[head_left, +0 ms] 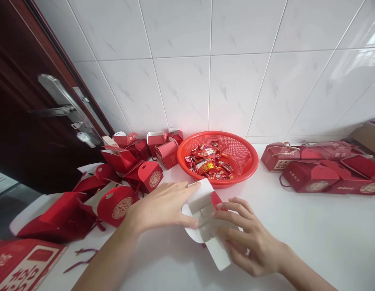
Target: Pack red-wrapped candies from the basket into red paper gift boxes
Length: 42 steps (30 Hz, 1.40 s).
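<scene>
Head view: white-lined red gift box [206, 220] partly erected, flaps not yet closed, on white table [305, 230] before red sweets basket [250, 161]. Left hand [163, 206] spreads wide, steadying it; right hand [249, 232] (fingers half-curled) grips its side.

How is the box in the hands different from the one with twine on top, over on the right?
The held box has flaps spread, showing white inside; the twine box looks closed, red outside.
The left hand and right hand are on the held box; no hand touches the twine box.
The twine box has twine on top; the held box shows none.
Both have red parts.
</scene>
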Tool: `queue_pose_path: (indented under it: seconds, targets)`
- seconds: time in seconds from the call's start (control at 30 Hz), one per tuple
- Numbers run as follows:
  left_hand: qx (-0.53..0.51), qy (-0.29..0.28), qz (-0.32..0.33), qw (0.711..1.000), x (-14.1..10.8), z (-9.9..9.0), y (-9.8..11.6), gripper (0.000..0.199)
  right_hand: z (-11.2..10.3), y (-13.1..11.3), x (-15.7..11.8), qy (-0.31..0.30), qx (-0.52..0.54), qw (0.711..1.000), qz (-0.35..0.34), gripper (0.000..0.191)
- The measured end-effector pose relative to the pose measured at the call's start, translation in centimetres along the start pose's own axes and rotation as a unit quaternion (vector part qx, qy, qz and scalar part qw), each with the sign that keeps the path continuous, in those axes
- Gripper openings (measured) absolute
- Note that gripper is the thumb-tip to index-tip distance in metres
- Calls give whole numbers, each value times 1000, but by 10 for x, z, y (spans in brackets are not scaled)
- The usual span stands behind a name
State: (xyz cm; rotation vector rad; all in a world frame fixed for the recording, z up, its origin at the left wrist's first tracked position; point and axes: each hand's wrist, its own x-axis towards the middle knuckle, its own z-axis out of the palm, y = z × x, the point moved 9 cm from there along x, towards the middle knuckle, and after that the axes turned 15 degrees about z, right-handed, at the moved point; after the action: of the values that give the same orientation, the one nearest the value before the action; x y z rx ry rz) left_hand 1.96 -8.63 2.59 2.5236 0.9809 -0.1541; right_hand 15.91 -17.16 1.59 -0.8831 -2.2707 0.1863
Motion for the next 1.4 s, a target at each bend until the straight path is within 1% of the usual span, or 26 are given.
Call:
queue_pose_path:
  seconds: [0.1, 0.2, 0.33, 0.43, 0.53, 0.7, 0.83, 0.97, 1.03, 1.1, 1.2, 1.4]
  targets:
    - [-3, -8, 17, 1000, -1, 1, 4, 48, -4, 0, -4, 44, -16, 999, 2, 30]
    - [-3, -26, -1, 1000, -4, 4, 3, 48, -5, 2, -6, 64, -19, 998, 9, 31]
    - [-5, -36, -22, 999, -6, 6, 1, 48, -7, 11, -5, 89, -40, 994, 49, 38]
    - [-1, -37, -26, 999, -5, 6, 0, 50, -8, 18, -5, 102, -56, 990, 83, 41]
    - [-2, -42, -30, 999, -4, 7, -2, 52, -8, 24, -7, 104, -54, 986, 118, 44]
    - [-34, -49, -34, 998, -1, 8, -5, 51, -5, 34, -9, 100, -48, 980, 163, 41]
    - [-51, -29, -45, 997, 3, 3, -7, 47, -6, 43, -10, 110, -54, 976, 181, 37]
    - [-62, -20, -36, 997, 5, 0, -2, 42, -5, 51, -8, 95, -27, 974, 203, 32]
    - [-65, -20, -34, 997, 4, -1, -1, 41, -7, 51, -7, 104, -23, 974, 198, 31]
    - [-63, -16, -28, 997, 4, -1, 0, 40, -10, 48, -7, 125, -29, 975, 179, 30]
    - [-50, -2, -4, 999, 3, -3, 2, 37, -15, 44, -8, 148, -30, 976, 156, 27]
    - [-13, 26, 37, 999, 4, -8, 6, 42, -20, 46, -10, 161, -15, 975, 152, 23]
